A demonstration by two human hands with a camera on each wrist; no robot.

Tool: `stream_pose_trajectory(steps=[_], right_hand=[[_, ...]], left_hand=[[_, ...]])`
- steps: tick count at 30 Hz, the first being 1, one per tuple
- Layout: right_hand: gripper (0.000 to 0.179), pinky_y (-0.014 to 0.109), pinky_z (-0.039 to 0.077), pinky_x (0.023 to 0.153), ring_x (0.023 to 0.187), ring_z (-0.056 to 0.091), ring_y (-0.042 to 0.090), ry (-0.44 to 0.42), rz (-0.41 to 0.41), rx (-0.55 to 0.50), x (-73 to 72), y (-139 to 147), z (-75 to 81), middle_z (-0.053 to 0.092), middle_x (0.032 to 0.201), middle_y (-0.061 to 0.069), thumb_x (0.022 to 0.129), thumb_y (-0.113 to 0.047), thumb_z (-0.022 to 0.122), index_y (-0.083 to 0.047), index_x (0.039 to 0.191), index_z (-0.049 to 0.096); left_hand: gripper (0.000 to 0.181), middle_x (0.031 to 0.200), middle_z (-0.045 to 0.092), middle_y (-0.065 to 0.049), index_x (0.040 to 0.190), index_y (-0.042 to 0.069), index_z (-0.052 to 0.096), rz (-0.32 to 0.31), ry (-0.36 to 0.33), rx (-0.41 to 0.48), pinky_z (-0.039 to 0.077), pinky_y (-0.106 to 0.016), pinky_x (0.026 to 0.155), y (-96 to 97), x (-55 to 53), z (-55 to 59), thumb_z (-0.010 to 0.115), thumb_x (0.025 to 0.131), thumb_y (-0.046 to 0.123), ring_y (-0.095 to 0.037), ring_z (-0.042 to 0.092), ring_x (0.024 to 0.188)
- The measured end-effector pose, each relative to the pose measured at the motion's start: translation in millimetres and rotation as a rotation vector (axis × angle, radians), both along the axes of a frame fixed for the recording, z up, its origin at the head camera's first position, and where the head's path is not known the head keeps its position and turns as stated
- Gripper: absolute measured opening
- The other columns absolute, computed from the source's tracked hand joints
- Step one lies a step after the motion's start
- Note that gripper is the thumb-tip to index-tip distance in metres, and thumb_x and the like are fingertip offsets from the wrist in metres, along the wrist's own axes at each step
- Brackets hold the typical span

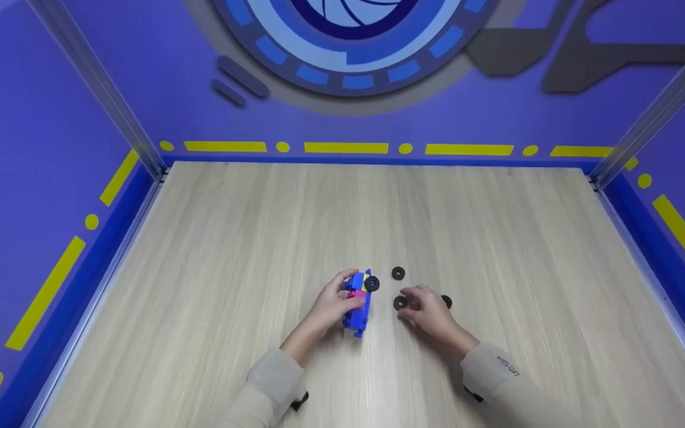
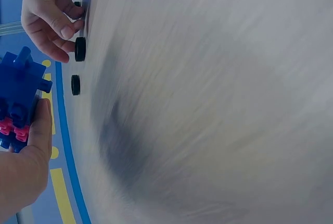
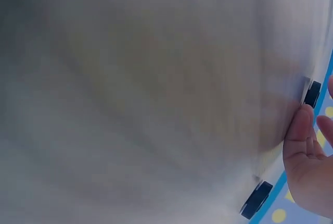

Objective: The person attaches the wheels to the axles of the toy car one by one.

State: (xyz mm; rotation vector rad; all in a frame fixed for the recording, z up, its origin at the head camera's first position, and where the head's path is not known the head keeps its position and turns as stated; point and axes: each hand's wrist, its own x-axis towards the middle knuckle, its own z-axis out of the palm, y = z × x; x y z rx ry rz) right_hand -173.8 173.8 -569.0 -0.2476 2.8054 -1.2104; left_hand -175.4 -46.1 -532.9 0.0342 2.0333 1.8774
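above the worktop my left hand grips the blue toy, while my right hand half-curls at a black wheel, pinched or not i cannot tell, which might skid away if caught off-centre.

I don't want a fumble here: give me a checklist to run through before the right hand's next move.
1. Blue toy held: ok; the left hand grips it, thumb across the pink part.
2. Upper wheel on the toy: ok, it shows at the far end; whether it is fully seated, cannot tell.
3. Right hand at a loose wheel: ok, fingertips are right beside it.
4. Firm pinch on that wheel: cannot tell.
5. Other loose wheels in view: ok; the far wheel lies beyond, the side wheel is partly hidden by the right hand.
6. All wheels fitted: not ok, three are off the toy.
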Motion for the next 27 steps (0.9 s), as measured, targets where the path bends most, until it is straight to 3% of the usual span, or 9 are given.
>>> stream_pose_trajectory(steps=[5,13,27], right_hand=[[0.039,0.031,0.043,0.071,0.078,0.050,0.014,-0.003,0.012,0.051,-3.4,-2,-1.4,0.055,0.090,0.004,0.070,-0.012,0.070,-0.003,0.107,0.060],[0.033,0.030,0.041,0.069,0.075,0.048,0.014,0.017,0.023,0.098,-6.3,-4,-2.3,0.052,0.084,0.002,0.069,-0.011,0.070,-0.006,0.100,0.063],[0.028,0.031,0.042,0.068,0.073,0.049,0.015,0.031,0.030,0.126,-7.1,-4,-2.4,0.052,0.080,0.002,0.068,-0.010,0.071,-0.006,0.095,0.065]], left_hand=[[0.062,0.127,0.040,-0.023,0.134,0.014,0.035,-0.015,-0.012,-0.002,0.046,-0.044,0.084,-0.3,0.9,4.9,0.061,0.078,0.007,-0.031,0.052,0.104],[0.061,0.129,0.039,-0.026,0.134,0.008,0.033,-0.015,-0.009,-0.016,0.046,-0.044,0.085,1.7,10.4,31.0,0.058,0.079,0.005,-0.033,0.051,0.106],[0.059,0.129,0.040,-0.025,0.133,0.010,0.035,-0.009,-0.008,-0.019,0.045,-0.045,0.086,2.3,11.9,32.6,0.058,0.080,0.006,-0.035,0.050,0.107]])
